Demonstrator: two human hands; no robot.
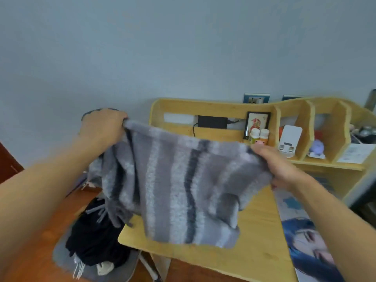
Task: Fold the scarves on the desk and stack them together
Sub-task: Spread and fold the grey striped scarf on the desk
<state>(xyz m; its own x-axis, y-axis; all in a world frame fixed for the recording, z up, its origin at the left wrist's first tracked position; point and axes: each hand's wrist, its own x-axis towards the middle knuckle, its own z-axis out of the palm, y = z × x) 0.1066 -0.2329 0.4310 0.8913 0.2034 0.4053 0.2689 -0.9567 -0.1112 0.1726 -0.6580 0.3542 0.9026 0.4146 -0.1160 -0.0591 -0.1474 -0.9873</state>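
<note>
Head view: the striped scarf is hanging above the surface, its top edge running from 10 to 3 o'clock, the left hand and right hand each pinching a corner.

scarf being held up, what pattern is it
The scarf has vertical grey stripes, from pale to near black; the head view shows it.
</note>
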